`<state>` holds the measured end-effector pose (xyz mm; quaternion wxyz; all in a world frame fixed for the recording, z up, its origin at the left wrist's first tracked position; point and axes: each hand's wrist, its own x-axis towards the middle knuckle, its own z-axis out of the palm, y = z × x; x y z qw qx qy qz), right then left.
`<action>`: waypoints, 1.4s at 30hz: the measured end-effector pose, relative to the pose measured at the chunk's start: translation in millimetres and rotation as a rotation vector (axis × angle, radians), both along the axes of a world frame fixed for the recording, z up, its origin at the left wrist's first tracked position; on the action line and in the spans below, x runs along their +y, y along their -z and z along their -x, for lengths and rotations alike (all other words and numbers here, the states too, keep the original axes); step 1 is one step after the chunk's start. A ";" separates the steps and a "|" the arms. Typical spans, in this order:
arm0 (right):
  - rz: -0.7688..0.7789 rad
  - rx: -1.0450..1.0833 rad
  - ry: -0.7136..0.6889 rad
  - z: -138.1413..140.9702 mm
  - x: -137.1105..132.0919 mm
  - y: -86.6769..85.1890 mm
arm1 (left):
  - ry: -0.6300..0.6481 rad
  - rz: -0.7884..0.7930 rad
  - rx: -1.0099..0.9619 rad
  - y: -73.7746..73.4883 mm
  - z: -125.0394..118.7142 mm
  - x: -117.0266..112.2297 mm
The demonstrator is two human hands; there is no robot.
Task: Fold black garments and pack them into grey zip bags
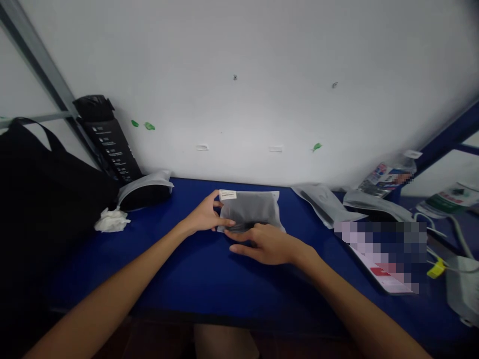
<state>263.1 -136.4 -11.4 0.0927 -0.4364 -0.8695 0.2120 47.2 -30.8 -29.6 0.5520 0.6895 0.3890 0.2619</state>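
A frosted plastic bag with something dark inside lies on the blue table. It carries a small white label at its upper left corner. My left hand grips the bag's left edge, thumb over the front and some fingers behind it. Across the lower edge rests my right hand, its index finger stretched toward the lower left corner and its thumb apart. The right hand's other fingers are partly hidden.
On the left are a black bag, a tall black box, a frosted pouch and crumpled tissue. Rightward lie another frosted bag, a partly pixelated flat item, a plastic bottle and a white device.
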 end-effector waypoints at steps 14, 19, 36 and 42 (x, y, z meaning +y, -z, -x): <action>-0.152 -0.150 0.036 17.9 -6.3 1.2 | 0.010 -0.017 -0.047 4.4 -8.0 -0.5; -0.181 0.009 0.032 -4.7 -0.5 1.1 | 0.046 -0.050 -0.105 7.8 -1.3 6.0; -0.395 0.152 0.270 -54.6 23.3 11.3 | -0.281 -0.809 0.216 -7.5 17.6 18.3; -0.520 0.409 0.420 -30.6 20.2 14.8 | 0.020 -1.290 0.030 -13.7 -5.1 -16.1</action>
